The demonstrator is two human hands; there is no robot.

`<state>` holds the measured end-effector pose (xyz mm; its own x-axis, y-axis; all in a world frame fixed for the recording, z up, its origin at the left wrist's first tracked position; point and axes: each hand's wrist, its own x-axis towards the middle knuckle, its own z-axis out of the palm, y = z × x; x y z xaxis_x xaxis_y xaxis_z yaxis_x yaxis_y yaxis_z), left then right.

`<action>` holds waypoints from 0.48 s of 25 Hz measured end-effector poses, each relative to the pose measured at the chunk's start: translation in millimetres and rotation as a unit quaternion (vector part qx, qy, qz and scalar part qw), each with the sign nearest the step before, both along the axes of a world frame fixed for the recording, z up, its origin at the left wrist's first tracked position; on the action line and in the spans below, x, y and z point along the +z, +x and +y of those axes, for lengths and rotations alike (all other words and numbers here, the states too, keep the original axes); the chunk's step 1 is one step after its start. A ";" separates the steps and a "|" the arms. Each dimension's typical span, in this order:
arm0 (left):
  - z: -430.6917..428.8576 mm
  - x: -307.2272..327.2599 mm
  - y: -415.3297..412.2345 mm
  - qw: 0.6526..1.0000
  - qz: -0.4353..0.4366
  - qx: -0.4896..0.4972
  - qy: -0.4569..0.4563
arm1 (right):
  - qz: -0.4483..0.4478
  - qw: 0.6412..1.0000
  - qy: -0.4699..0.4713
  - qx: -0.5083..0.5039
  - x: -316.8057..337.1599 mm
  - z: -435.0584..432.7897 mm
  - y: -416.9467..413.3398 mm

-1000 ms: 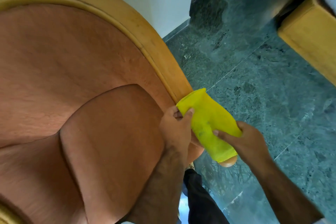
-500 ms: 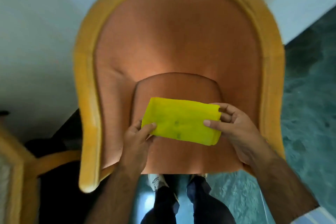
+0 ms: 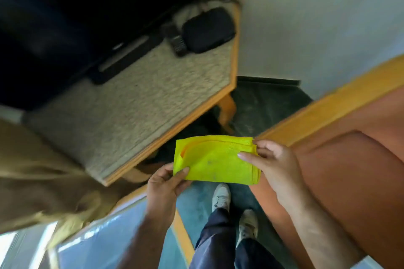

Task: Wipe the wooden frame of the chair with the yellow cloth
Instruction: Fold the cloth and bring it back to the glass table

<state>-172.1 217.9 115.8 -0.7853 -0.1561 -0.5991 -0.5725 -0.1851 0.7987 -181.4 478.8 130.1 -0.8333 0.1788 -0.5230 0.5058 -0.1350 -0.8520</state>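
Note:
A folded yellow cloth (image 3: 215, 160) is stretched flat between both my hands at the middle of the view. My left hand (image 3: 165, 183) pinches its lower left corner. My right hand (image 3: 273, 165) grips its right edge with thumb on top. The chair fills the right side: its light wooden frame (image 3: 323, 108) runs diagonally from the cloth's right end up to the right edge, and the orange upholstered seat (image 3: 358, 181) lies below it. The cloth's right end is close to the lower tip of the frame; I cannot tell if they touch.
A wood-edged side table (image 3: 153, 102) with a speckled top stands at left, bearing a dark TV (image 3: 76, 11), a black pouch (image 3: 208, 29) and a remote (image 3: 177, 42). A glass-topped table (image 3: 105, 238) and tan fabric (image 3: 39, 181) are at lower left. My shoes (image 3: 222, 197) stand on green floor.
The view has swung left, from the chair's right arm across the seat to its left side. Both hands carried the cloth off the right arm and now hold it flat near the left frame end.

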 end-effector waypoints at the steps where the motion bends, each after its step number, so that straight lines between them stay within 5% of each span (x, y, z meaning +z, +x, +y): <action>1: -24.1 -5.7 13.8 0.999 -0.001 0.032 -0.014 | 0.000 0.999 0.005 0.042 -7.9 -27.2 -7.4; 7: -143.8 -76.9 114.3 0.958 -0.074 0.240 -0.139 | -0.054 0.952 0.084 0.291 -105.4 -181.5 -0.2; 12: -205.5 -149.2 155.4 0.907 -0.157 0.269 -0.285 | -0.049 0.907 0.172 0.382 -181.9 -280.4 20.3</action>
<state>-16.7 12.4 -33.4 -0.3085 -0.8206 -0.4811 -0.7367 -0.1139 0.6666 -161.1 198.4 -51.8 -0.7354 -0.2643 -0.6239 0.4152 0.5519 -0.7232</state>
